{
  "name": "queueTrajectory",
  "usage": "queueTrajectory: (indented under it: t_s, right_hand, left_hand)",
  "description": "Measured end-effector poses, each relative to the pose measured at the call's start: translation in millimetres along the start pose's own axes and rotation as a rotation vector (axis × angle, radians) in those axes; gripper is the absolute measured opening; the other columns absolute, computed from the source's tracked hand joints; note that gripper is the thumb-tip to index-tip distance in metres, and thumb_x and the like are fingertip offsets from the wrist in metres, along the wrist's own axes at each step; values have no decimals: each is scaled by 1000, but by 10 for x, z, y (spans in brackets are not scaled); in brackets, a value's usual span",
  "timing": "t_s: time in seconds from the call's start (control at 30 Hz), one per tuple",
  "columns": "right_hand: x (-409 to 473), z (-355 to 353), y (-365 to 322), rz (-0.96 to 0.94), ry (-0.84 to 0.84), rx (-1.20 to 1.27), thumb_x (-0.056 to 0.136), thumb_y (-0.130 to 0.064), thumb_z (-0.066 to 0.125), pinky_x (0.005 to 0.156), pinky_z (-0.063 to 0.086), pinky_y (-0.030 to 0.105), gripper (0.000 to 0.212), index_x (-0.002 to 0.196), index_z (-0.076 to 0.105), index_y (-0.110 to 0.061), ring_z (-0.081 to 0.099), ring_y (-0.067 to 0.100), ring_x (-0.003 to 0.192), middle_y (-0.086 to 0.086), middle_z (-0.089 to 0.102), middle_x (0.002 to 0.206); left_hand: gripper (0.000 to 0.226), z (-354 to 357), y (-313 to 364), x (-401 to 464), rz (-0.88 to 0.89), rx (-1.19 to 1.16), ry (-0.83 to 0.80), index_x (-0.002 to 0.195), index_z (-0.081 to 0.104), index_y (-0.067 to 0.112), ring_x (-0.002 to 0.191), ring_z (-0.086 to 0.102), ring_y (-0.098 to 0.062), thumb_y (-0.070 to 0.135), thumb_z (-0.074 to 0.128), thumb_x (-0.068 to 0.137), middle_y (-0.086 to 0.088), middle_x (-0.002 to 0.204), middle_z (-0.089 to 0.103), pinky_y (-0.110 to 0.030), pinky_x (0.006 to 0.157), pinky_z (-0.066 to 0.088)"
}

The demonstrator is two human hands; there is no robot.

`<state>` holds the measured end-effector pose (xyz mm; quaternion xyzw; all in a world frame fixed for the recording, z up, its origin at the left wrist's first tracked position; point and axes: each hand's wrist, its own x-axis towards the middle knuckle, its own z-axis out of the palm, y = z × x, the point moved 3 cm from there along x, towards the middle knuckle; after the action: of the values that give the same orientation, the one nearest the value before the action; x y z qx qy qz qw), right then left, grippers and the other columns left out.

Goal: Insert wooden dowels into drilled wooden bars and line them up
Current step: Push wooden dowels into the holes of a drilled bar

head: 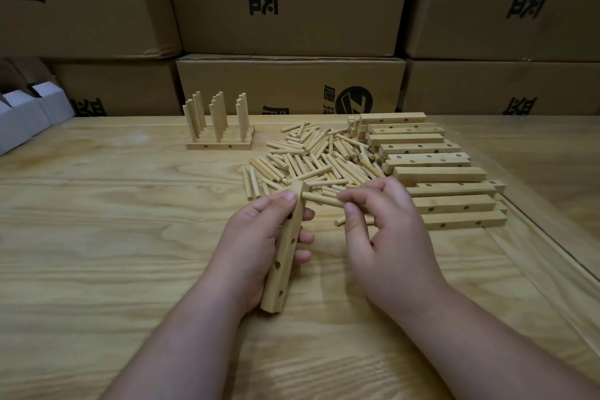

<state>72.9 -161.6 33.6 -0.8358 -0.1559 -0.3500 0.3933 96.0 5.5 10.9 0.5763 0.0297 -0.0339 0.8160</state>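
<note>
My left hand (256, 243) grips a drilled wooden bar (285, 256) that points away from me, with several holes showing on its right face. My right hand (383, 230) pinches a wooden dowel (319, 199) between thumb and fingers, its left end touching the bar's far end. Behind the hands lies a heap of loose dowels (311, 156). A stack of drilled bars (431, 169) sits to the right. At the back left stand finished bars with upright dowels (217, 127), lined up side by side.
The wooden table (113, 221) has a raised edge running along the right side. Cardboard boxes (292, 10) are stacked behind the table. White cartons (22, 117) sit at the far left.
</note>
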Motion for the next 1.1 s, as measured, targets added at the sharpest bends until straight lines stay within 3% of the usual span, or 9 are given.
queueTrajectory:
  t_s: [0.13,0.3,0.5,0.8,0.97,1.1]
  right_hand:
    - [0,-7,-28,-53,29,-6,91,-13,58,82,52,30,21,106,74,-13,59,12,94,-3,55,100]
    - [-12,8,-41,-84,-3,3,89,-7,70,86,50,26,18,106,74,-11,59,10,96,0,56,100]
    - [-1,5,-16,-73,-22,-21,86,-8,75,85,49,21,18,103,75,-15,59,9,94,-3,57,98]
    - [4,-4,30,-39,-59,-47,86,-12,77,80,45,14,18,103,78,-18,56,4,87,-6,55,91]
    - [13,-6,39,0,-107,-59,88,-17,75,72,47,24,18,106,78,-19,55,8,79,-5,53,85]
    - [22,-13,41,29,-159,-64,90,-21,73,71,40,8,19,109,78,-21,54,2,79,-9,52,84]
  left_hand:
    - [27,-4,9,-7,-8,12,28,95,76,9,64,69,-12,34,70,90,-6,86,75,-27,45,54]
    - [47,4,27,-21,-14,12,31,103,75,6,65,68,-12,40,77,71,-6,83,74,-25,47,54]
    - [53,-14,16,-15,-15,11,14,104,75,8,66,68,-12,44,80,64,-5,83,74,-24,52,54]
    - [41,-1,28,-27,-22,1,8,99,77,10,63,66,-12,35,81,67,-5,79,71,-24,54,55]
    - [41,-13,41,-23,-24,32,21,98,77,9,60,64,-11,34,82,66,-6,76,71,-22,52,55]
    - [40,-33,55,-27,-26,65,9,95,78,11,60,65,-11,37,83,65,-6,76,73,-22,53,55]
